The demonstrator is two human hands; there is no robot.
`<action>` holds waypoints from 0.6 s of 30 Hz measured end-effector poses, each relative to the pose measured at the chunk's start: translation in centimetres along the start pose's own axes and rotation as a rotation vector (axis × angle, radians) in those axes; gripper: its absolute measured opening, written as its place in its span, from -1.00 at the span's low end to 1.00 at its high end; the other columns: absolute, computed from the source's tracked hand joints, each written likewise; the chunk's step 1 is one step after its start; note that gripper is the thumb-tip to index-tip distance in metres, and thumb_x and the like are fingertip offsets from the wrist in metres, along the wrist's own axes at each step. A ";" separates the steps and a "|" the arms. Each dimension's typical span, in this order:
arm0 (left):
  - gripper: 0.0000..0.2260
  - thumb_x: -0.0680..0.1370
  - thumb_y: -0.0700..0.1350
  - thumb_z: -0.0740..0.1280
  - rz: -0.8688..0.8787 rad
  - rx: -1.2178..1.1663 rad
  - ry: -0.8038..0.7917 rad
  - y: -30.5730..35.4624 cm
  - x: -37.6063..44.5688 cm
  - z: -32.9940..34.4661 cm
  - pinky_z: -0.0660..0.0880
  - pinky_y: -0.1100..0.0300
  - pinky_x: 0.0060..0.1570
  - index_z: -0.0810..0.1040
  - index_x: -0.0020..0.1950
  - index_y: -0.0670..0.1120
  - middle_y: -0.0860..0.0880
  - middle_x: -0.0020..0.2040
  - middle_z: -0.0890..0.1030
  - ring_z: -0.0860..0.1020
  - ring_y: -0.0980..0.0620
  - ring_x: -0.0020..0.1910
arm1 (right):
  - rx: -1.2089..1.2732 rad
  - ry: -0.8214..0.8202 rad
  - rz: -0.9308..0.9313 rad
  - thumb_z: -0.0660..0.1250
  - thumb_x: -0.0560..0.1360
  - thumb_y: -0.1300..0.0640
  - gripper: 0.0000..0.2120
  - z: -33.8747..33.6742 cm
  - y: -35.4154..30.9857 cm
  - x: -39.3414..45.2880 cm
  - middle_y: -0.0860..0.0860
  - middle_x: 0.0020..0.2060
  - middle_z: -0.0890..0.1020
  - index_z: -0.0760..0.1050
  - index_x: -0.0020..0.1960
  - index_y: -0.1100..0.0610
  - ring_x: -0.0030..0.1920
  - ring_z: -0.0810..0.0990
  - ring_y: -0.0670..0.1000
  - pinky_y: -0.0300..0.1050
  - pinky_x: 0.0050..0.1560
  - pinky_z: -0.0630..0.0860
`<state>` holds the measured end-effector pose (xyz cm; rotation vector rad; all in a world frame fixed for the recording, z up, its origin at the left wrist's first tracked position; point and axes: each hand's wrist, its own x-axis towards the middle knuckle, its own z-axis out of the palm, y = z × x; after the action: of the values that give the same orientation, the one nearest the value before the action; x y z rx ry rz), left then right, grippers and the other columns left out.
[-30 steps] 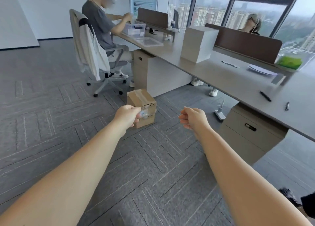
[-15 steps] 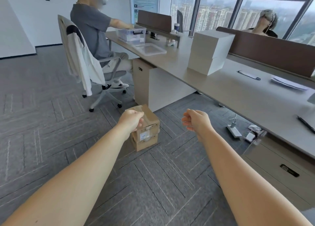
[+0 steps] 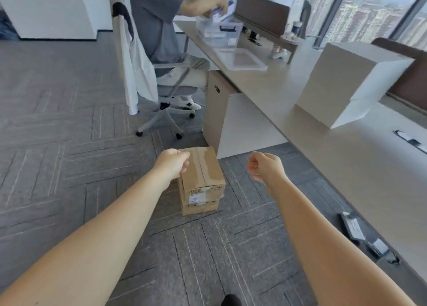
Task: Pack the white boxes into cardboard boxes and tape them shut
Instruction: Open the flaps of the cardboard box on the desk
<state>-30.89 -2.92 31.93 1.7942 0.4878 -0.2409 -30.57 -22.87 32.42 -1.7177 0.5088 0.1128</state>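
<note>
cardboard boxes [image 3: 200, 181]: two stacked, taped, on carpet by the table [image 3: 346, 158] pedestal | left grip [image 3: 172, 163]: clenched, empty, in front of stack's left top edge | right grip [image 3: 265, 166]: clenched, empty, right of stack | white boxes [image 3: 346, 84]: stacked on table, beyond stack

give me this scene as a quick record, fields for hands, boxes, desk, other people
left hand: fingers curled, holding nothing visible
right hand: fingers curled, empty
brown cardboard boxes: two stacked on grey carpet, top one taped shut
white boxes: two stacked on long beige desk
other person: seated in office chair, reaching into clear plastic bin
</note>
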 end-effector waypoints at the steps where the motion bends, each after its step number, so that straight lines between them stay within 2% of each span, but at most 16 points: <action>1: -0.89 0.61 -0.10 0.18 -0.027 -0.017 0.023 0.1 1.3 0.9 0.39 0.16 -0.05 0.43 -0.01 -0.11 -0.02 -0.16 0.51 0.47 0.00 -0.11 | -0.016 -0.028 0.007 0.18 0.55 0.19 -0.71 -0.1 -0.2 2.1 0.02 -0.43 0.45 0.39 -0.35 0.13 -0.45 0.38 -0.04 -0.24 -0.40 0.30; 4: -0.89 0.61 -0.09 0.18 -0.095 -0.044 0.079 0.2 4.8 3.6 0.38 0.22 -0.23 0.42 0.01 -0.12 0.00 -0.19 0.50 0.48 -0.01 -0.09 | -0.077 -0.101 0.033 0.17 0.55 0.21 -0.71 -0.2 -0.7 7.8 0.02 -0.42 0.47 0.41 -0.35 0.13 -0.42 0.41 -0.04 -0.24 -0.38 0.32; 7: -0.88 0.60 -0.09 0.19 -0.178 -0.073 0.115 -0.6 8.3 5.9 0.35 0.25 -0.26 0.43 0.02 -0.13 0.01 -0.20 0.50 0.47 0.03 -0.18 | -0.135 -0.165 0.079 0.17 0.56 0.19 -0.72 0.3 0.3 12.7 0.01 -0.41 0.50 0.42 -0.33 0.12 -0.38 0.46 -0.05 -0.24 -0.35 0.36; 11: -0.89 0.61 -0.10 0.19 -0.286 -0.088 0.134 -2.8 12.7 7.8 0.32 0.26 -0.31 0.43 0.00 -0.14 0.02 -0.25 0.47 0.42 0.10 -0.31 | -0.193 -0.232 0.173 0.17 0.57 0.19 -0.69 1.9 3.3 18.1 0.01 -0.45 0.46 0.41 -0.34 0.13 -0.44 0.40 -0.06 -0.30 -0.48 0.33; 15: -0.81 0.60 -0.11 0.20 -0.363 -0.089 0.143 -5.5 18.1 8.7 0.32 0.26 -0.32 0.40 -0.21 -0.06 0.01 -0.25 0.47 0.42 0.10 -0.32 | -0.224 -0.255 0.244 0.16 0.57 0.21 -0.69 4.0 6.4 23.6 -0.02 -0.49 0.45 0.41 -0.35 0.13 -0.49 0.35 -0.08 -0.35 -0.60 0.26; 18: -0.84 0.60 -0.11 0.19 -0.402 -0.056 0.140 -7.6 22.7 9.2 0.41 0.20 -0.19 0.43 -0.16 -0.10 -0.03 -0.16 0.51 0.47 0.04 -0.24 | -0.269 -0.257 0.283 0.17 0.57 0.19 -0.73 5.8 8.8 27.7 0.01 -0.41 0.48 0.43 -0.30 0.13 -0.43 0.41 -0.08 -0.30 -0.49 0.34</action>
<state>-13.29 -5.53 13.47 1.6533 0.9475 -0.3763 -8.01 -25.95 13.47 -1.8482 0.5600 0.6216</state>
